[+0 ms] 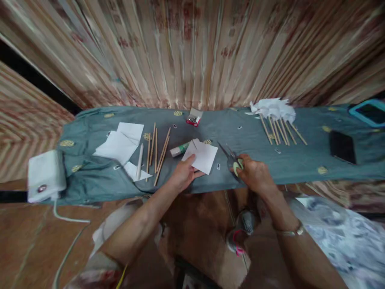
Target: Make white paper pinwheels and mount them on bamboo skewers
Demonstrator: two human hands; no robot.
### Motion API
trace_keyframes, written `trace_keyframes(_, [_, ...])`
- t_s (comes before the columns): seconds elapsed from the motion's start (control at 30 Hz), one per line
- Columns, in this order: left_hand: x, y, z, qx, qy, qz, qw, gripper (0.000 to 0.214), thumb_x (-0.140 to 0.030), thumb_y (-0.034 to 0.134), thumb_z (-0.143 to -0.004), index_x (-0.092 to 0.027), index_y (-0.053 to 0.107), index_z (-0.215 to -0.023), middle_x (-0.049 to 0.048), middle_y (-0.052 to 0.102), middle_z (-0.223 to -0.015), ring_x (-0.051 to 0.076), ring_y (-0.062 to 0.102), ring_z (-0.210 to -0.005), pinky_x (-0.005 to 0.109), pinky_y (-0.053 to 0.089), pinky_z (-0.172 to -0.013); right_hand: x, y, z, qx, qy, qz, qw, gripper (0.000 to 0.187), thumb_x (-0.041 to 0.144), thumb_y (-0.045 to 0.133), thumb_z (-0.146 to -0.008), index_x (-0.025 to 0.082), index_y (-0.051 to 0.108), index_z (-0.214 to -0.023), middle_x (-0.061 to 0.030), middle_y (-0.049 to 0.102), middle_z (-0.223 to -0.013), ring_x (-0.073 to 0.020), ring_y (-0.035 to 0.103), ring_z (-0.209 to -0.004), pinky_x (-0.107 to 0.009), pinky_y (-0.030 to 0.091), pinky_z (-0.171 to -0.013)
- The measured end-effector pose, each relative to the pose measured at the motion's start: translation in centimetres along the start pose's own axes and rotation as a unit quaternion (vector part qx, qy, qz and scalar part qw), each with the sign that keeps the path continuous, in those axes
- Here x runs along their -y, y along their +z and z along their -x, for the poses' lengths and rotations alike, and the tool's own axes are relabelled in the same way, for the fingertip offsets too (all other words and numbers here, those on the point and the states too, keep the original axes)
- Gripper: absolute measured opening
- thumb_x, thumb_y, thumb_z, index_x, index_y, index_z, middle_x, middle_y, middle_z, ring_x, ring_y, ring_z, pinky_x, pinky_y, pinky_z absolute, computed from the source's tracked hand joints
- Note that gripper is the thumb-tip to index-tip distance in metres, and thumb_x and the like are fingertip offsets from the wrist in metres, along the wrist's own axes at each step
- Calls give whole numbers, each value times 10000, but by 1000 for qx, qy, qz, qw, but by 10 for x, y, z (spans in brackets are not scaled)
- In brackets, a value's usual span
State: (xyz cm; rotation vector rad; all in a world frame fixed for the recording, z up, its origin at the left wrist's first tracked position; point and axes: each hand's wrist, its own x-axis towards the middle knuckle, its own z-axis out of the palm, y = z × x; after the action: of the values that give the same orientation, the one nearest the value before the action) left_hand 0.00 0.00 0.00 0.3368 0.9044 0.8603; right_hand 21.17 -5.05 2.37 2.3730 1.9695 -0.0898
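A square of white paper (206, 157) is pinched in my left hand (184, 173), thumb on top and fingers beneath. A slit or fold line shows near its upper left corner. My right hand (254, 172) grips the pale green handles of a pair of scissors (230, 156), whose blades point up and left, slightly parted, to the right of the paper. Partly behind the paper lies a glue stick (179, 150) with a green and white label. Left of it, several wooden sticks or pencils (162, 160) lie on the cloth beside a white pen-like stick (140, 161).
More white paper pieces (116, 146) lie at the left. A small red box (193, 118) sits open at the back. To the right are several sticks topped with cut white paper (273, 110), a dark phone (342, 147) and a blue-framed device (368, 113). A white box (46, 174) trails a cable.
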Motion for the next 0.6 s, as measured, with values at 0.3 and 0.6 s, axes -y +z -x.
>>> trace_keyframes(0.3, [16, 9, 6, 48, -80, 43, 995, 167, -179, 483, -945, -108, 613, -1022, 97, 738, -915, 214, 719, -837, 557, 457, -1024, -2, 7, -23, -33, 41, -11, 999, 333, 346, 588, -876, 123, 592, -1123, -175, 749, -910, -331, 704, -875, -357, 442, -695])
trace_keyframes(0.6, [26, 0, 21, 72, -110, 35, 991, 127, -135, 512, -910, -101, 607, -832, 141, 730, -892, 269, 729, -905, 489, 497, -988, 6, 10, -41, -75, 70, -40, 994, 265, 360, 555, -877, 153, 658, -1006, -175, 741, -932, -296, 689, -849, -332, 421, -684])
